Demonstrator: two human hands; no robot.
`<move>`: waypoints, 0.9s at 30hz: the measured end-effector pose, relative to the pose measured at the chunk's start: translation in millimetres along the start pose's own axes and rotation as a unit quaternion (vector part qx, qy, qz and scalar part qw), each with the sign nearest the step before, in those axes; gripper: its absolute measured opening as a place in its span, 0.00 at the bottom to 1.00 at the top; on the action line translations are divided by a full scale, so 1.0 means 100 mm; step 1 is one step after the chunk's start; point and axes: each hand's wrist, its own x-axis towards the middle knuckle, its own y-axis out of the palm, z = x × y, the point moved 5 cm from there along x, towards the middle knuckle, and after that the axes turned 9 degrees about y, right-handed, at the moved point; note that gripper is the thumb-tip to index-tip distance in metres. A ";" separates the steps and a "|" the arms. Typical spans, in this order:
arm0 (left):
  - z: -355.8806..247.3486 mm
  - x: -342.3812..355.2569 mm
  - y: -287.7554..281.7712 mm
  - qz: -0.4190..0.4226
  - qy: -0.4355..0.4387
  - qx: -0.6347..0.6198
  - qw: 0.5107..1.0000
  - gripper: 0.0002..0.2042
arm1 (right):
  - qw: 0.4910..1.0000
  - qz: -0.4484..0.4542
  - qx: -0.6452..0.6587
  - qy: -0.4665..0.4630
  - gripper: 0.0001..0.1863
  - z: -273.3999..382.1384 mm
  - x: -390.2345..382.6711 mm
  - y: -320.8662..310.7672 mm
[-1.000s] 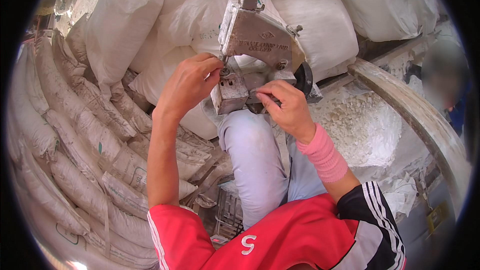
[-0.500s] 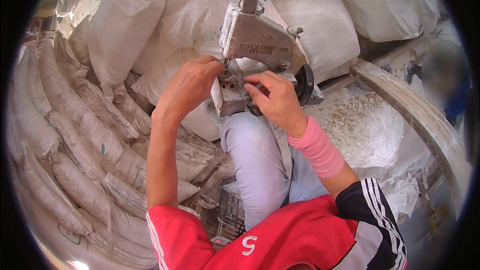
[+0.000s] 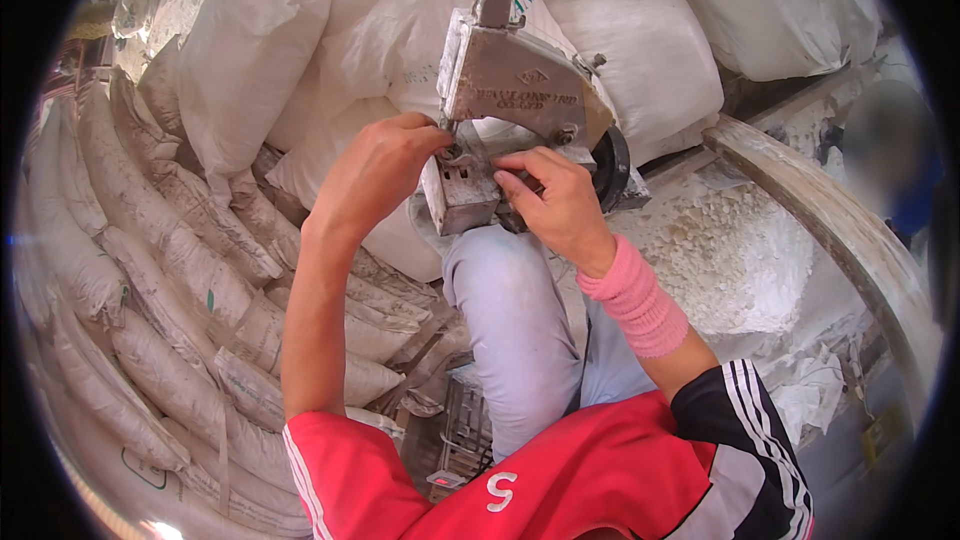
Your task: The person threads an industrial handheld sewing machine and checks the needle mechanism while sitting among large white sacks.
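Note:
A grey metal bag-sewing machine point(image 3: 515, 80), dusted with white powder, rests against my raised knee point(image 3: 505, 280). My left hand point(image 3: 385, 165) comes in from the left, its fingertips pinched together beside the needle area under the machine's head. On the other side of that gap is my right hand point(image 3: 548, 190), with thumb and forefinger closed just above the machine's base point(image 3: 465, 205). Anything between either set of fingertips is too small to make out. A black handwheel point(image 3: 610, 170) sits at the machine's right side, and a pink wristband point(image 3: 637, 300) covers my right wrist.
Full white sacks point(image 3: 640, 30) stand behind the machine. Flattened, dusty sacks point(image 3: 160, 250) are stacked along the left. White lumpy powder point(image 3: 740, 260) lies at the right, beside a curved rim point(image 3: 830, 210). A blurred person point(image 3: 890, 160) is at far right.
Both hands stay at the machine almost unmoved. My left elbow has shifted slightly outward to the left, and the right fingertips sit a touch farther right.

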 end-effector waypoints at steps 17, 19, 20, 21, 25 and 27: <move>0.07 -0.07 0.02 -0.070 -0.034 -0.105 0.991 0.06 | 1.000 -0.007 -0.016 0.002 0.08 0.00 -0.01 -0.03; 0.04 -0.06 0.03 -0.065 -0.021 -0.062 0.996 0.06 | 1.000 -0.008 -0.013 -0.003 0.08 0.00 -0.01 -0.02; 0.03 -0.05 0.02 -0.064 -0.022 -0.053 0.996 0.06 | 1.000 -0.008 -0.013 -0.003 0.08 0.00 -0.01 -0.02; 0.02 -0.04 0.02 -0.063 -0.024 -0.044 0.997 0.06 | 1.000 -0.009 -0.014 -0.004 0.08 0.00 -0.02 -0.02; 0.02 -0.04 0.01 -0.084 -0.031 -0.070 0.994 0.06 | 1.000 -0.006 -0.015 -0.002 0.08 -0.01 -0.01 -0.02; 0.04 -0.06 0.02 -0.088 -0.056 -0.111 0.988 0.07 | 1.000 -0.008 -0.016 -0.004 0.08 0.00 -0.01 -0.03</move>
